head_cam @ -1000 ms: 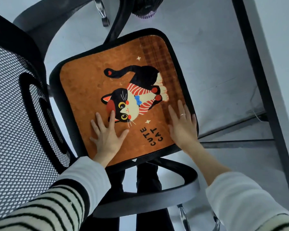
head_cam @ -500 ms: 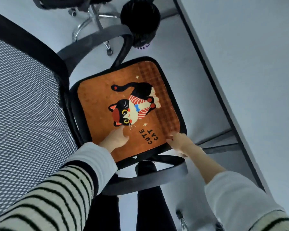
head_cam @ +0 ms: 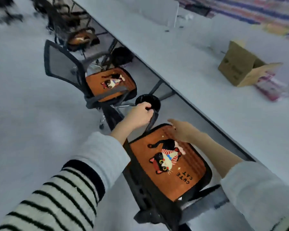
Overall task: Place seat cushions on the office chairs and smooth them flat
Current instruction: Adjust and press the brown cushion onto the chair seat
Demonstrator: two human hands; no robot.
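An orange seat cushion [head_cam: 187,179] with a cat picture and the words CUTE CAT lies on the near office chair [head_cam: 150,202]. My left hand [head_cam: 138,115] grips the far armrest [head_cam: 151,121] of that chair. My right hand [head_cam: 182,129] hovers over the cushion's far edge with its fingers extended. A second office chair [head_cam: 63,67] stands farther off with a like cat cushion [head_cam: 97,82] lying on its seat. A third chair [head_cam: 80,37] at the back is blurred and seems to carry another cushion.
A long white desk [head_cam: 182,67] runs along the right side, with a cardboard box [head_cam: 240,69] on it. A black waste bin [head_cam: 148,101] stands on the floor between the two chairs. Grey floor [head_cam: 28,105] spreads to the left.
Both hands have left the near edge of the cushion. My left hand has taken hold of the far armrest, my right hand has moved to the cushion's far edge. The view has swung up.
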